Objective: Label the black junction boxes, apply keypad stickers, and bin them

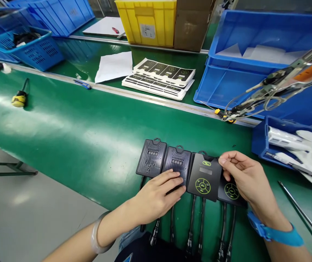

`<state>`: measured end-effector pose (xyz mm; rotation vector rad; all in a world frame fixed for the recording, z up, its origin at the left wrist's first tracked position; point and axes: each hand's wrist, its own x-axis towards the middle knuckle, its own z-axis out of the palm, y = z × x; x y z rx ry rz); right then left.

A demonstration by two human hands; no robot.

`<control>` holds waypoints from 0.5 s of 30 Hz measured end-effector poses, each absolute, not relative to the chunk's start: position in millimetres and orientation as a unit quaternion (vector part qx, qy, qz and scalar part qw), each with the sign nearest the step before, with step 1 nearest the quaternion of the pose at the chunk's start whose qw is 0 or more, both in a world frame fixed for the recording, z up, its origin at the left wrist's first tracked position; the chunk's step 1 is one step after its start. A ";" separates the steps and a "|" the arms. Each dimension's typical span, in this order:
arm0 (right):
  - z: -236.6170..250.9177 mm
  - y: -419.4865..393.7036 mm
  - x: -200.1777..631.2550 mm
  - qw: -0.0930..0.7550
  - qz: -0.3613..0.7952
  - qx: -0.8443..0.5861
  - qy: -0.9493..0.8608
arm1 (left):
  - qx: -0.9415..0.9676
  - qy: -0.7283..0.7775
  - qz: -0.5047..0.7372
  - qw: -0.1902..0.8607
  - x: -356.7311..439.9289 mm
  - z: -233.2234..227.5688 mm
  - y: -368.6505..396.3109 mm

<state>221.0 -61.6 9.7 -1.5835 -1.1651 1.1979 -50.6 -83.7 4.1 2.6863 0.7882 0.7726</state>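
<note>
Black controller boxes with cables stand side by side in a row near the table's front edge. The leftmost box (150, 160) shows a bare digit window and raised buttons. My left hand (157, 198) lies with fingers stretched over the second box (176, 156), covering its lower part. A dark label sticker (202, 178) with green ring markings lies over the third box, slightly askew. The thumb and fingers of my right hand (245, 178) pinch its upper right corner. Partly beneath that hand, the rightmost box (230, 193) bears a similar green-ringed face.
Label sheets (158, 78) are stacked beyond the metal rail. A blue bin (265, 127) of white items and a long metal rod (303, 211) lie at right. An electric screwdriver (278, 83) hangs above. A yellow-black screwdriver (19, 99) lies far left.
</note>
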 end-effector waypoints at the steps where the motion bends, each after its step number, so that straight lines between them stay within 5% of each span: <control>1: 9.7 -61.7 221.4 0.407 0.474 -0.629 -0.463 | 0.918 0.271 0.263 0.121 -51.1 3.0 -84.4; 15: 8.7 -60.6 222.1 0.403 0.467 -0.636 -0.463 | 0.918 0.274 0.247 0.147 -54.1 0.1 -87.8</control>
